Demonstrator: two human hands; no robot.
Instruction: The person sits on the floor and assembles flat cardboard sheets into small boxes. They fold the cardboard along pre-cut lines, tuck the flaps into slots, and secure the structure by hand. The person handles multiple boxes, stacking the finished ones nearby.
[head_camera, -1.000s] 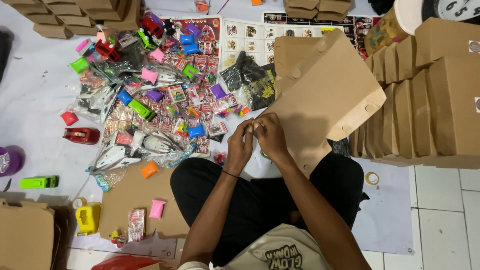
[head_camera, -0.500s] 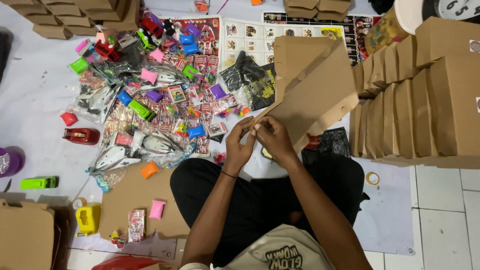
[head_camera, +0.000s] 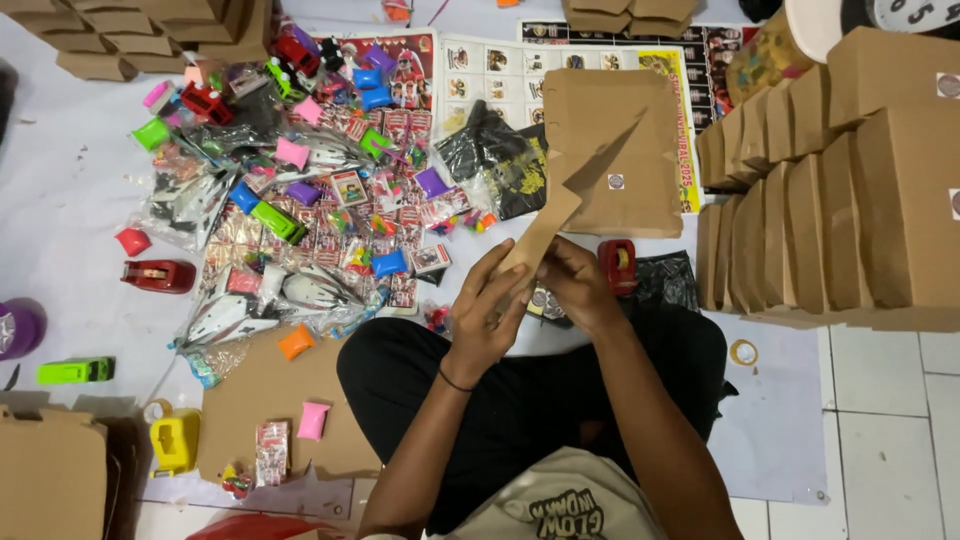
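Observation:
I sit cross-legged on the floor. My left hand (head_camera: 487, 315) and my right hand (head_camera: 573, 283) both grip the lower end of a flat brown cardboard box blank (head_camera: 560, 195), which is turned edge-on and tilted up and away from me. Behind it lies a stack of flat brown cardboard blanks (head_camera: 630, 130) on a printed sheet. A red tape dispenser (head_camera: 618, 265) stands just right of my right hand.
A heap of small colourful toys and packets (head_camera: 320, 200) spreads to the left. Folded brown boxes (head_camera: 850, 190) are lined up on the right. Another red tape dispenser (head_camera: 158, 276), a yellow toy (head_camera: 175, 440), a green toy car (head_camera: 75, 371) and a tape roll (head_camera: 742, 352) lie around.
The cardboard blank, held broad and flat a second ago, has been turned edge-on, and both hands have shifted down its lower end closer to my lap.

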